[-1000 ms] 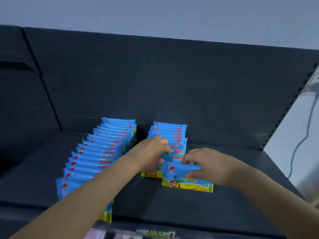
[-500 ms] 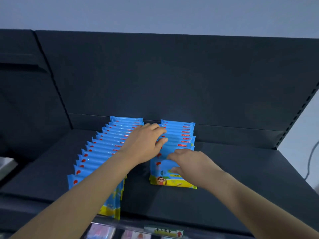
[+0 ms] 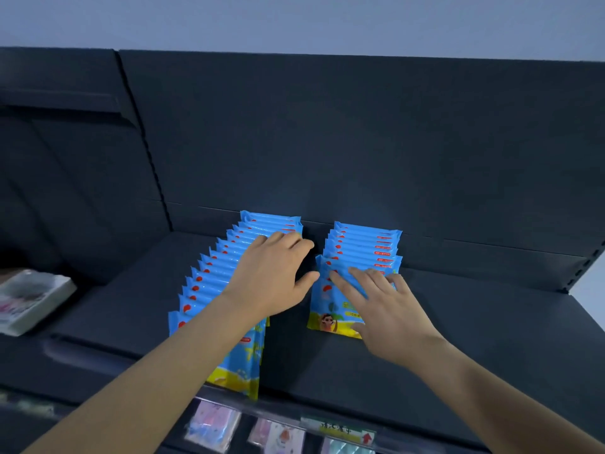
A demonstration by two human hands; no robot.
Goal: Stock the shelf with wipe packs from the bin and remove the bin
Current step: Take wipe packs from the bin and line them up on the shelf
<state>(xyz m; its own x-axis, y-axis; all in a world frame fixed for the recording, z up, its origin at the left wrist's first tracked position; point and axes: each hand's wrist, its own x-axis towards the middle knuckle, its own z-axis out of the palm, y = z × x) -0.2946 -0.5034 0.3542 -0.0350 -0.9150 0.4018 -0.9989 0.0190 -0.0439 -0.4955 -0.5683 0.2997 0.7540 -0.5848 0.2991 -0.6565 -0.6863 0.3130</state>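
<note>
Hands flat: left hand [image 3: 271,276] half-hides long row [image 3: 209,280], right hand [image 3: 383,309] presses front pack [image 3: 324,303].

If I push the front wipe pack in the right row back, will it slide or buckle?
The front pack looks like a soft, glossy pouch, so it probably slides easily on the smooth shelf but may flex under the right hand. It leans on the row behind, so it likely stays propped rather than falling forward.

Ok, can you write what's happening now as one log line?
left hand: open, over left row | right hand: open, fingers flat on front pack of right row
</note>
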